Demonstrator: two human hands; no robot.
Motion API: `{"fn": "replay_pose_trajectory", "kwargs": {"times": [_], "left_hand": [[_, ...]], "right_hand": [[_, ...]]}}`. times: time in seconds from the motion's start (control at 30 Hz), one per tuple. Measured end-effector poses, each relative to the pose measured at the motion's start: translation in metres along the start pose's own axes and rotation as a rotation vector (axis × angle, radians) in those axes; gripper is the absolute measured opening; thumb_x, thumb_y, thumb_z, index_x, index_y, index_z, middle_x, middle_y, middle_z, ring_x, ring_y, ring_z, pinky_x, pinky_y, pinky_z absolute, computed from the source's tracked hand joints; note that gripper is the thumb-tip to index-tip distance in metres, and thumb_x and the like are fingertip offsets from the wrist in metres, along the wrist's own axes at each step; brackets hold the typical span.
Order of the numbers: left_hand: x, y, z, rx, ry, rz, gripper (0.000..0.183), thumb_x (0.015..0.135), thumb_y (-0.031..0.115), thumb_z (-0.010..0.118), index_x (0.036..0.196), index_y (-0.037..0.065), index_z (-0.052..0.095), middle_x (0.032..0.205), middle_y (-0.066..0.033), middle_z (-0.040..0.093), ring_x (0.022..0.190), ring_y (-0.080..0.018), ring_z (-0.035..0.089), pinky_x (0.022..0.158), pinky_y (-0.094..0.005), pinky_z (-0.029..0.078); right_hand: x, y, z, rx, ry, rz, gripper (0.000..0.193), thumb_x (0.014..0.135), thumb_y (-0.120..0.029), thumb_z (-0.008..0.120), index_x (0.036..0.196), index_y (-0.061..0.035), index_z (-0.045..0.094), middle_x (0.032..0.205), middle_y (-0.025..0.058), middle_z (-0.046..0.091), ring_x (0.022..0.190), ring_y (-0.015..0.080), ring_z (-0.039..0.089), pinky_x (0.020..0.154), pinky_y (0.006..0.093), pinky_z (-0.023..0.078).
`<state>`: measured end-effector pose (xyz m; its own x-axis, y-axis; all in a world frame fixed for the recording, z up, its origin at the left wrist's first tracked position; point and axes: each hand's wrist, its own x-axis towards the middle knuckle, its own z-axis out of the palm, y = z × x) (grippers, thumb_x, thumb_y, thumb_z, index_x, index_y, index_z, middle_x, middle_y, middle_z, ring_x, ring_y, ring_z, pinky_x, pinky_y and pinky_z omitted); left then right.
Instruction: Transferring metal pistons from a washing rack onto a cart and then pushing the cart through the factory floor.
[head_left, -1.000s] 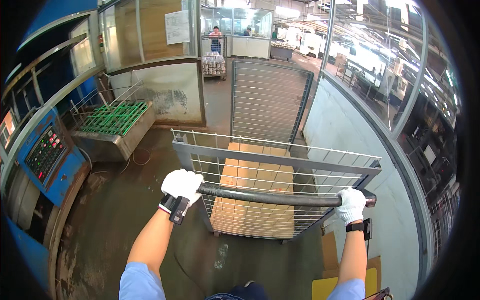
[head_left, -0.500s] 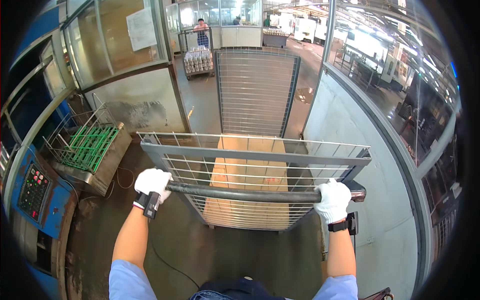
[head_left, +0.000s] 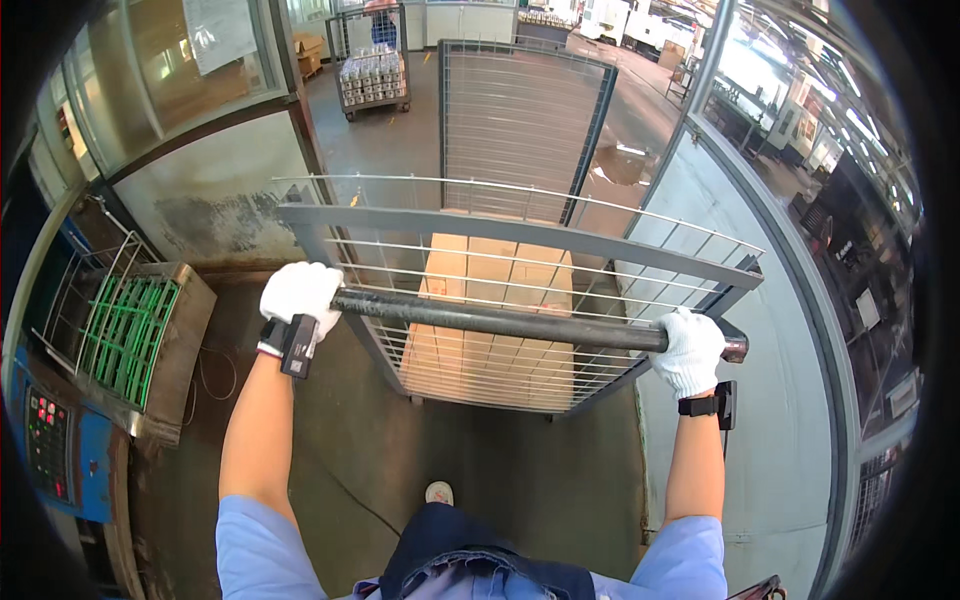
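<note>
My left hand point(head_left: 302, 297), in a white glove with a dark device strapped at the wrist, is closed around the left end of a black push handle point(head_left: 500, 320). Gripping the same bar near its right end is my right hand point(head_left: 688, 352), also gloved in white, with a black strap on the wrist. The handle belongs to a mesh cart with a grey near frame point(head_left: 520, 232) and a flat tan deck point(head_left: 480, 365). At the cart's far end stands a tall mesh panel point(head_left: 525, 130). Under the gloves the fingers are partly hidden.
A pale wall point(head_left: 750, 440) runs close along the right. To the left stand a steel basin with green rods point(head_left: 125, 330) and a blue control cabinet point(head_left: 95, 470). A cable point(head_left: 350, 495) lies on the floor. Ahead, a person stands behind another cart point(head_left: 372, 75) loaded with metal parts.
The view tilts downward and the cart sits slightly skewed, its right side lower in the picture. A shoe of mine now shows below. Both hands keep their hold on the push handle.
</note>
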<state>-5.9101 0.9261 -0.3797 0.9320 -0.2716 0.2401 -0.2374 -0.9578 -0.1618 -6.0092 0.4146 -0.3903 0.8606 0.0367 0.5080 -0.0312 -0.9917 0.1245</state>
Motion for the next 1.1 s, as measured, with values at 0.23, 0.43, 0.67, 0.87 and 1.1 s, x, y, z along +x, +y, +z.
{"fn": "replay_pose_trajectory", "kwargs": {"times": [0.23, 0.43, 0.67, 0.87, 1.1], "left_hand": [[0.144, -0.043, 0.066, 0.039, 0.209, 0.055, 0.017, 0.071, 0.018, 0.077, 0.086, 0.016, 0.069, 0.086, -0.0073, 0.069, 0.091, -0.0294, 0.066, 0.084, -0.0418, 0.054], [0.28, -0.058, 0.109, 0.009, 0.595, 0.115, 0.019, 0.064, 0.009, 0.076, 0.077, 0.015, 0.064, 0.073, -0.0049, 0.061, 0.08, -0.029, 0.062, 0.072, -0.0423, 0.053], [0.432, -0.057, 0.158, -0.022, 0.65, 0.192, 0.021, 0.066, 0.01, 0.076, 0.08, 0.016, 0.061, 0.073, -0.0021, 0.06, 0.08, -0.0261, 0.061, 0.07, -0.0413, 0.051], [0.574, -0.055, 0.183, 0.007, 0.488, 0.176, 0.017, 0.067, 0.012, 0.075, 0.078, 0.016, 0.063, 0.073, -0.0037, 0.06, 0.078, -0.0269, 0.062, 0.072, -0.0412, 0.052], [0.755, -0.037, 0.206, 0.092, 0.208, 0.011, 0.005, 0.081, 0.018, 0.071, 0.085, 0.016, 0.068, 0.082, -0.0072, 0.069, 0.089, -0.0284, 0.067, 0.079, -0.0424, 0.056]], "right_hand": [[0.124, -0.004, 0.072, -0.004, -0.129, -0.018, 0.022, 0.06, -0.022, 0.08, 0.081, -0.0205, 0.071, 0.08, 0.0041, 0.068, 0.081, 0.0302, 0.067, 0.075, 0.0429, 0.053], [0.238, 0.008, 0.129, -0.007, -0.082, -0.025, 0.033, 0.056, -0.024, 0.086, 0.086, -0.0172, 0.072, 0.085, 0.0067, 0.069, 0.084, 0.0316, 0.068, 0.077, 0.0439, 0.054], [0.358, 0.056, 0.227, -0.032, 0.136, -0.089, 0.037, 0.053, -0.018, 0.085, 0.087, -0.0191, 0.072, 0.09, 0.0058, 0.069, 0.087, 0.0316, 0.067, 0.075, 0.0438, 0.053], [0.478, 0.08, 0.309, 0.001, 0.063, -0.006, 0.037, 0.052, -0.014, 0.083, 0.087, -0.0226, 0.072, 0.086, 0.0044, 0.067, 0.084, 0.0316, 0.066, 0.076, 0.043, 0.053], [0.624, 0.127, 0.398, 0.027, 0.039, 0.027, 0.029, 0.063, -0.009, 0.076, 0.09, -0.0188, 0.071, 0.086, 0.0067, 0.069, 0.085, 0.032, 0.068, 0.076, 0.0426, 0.054]]}}
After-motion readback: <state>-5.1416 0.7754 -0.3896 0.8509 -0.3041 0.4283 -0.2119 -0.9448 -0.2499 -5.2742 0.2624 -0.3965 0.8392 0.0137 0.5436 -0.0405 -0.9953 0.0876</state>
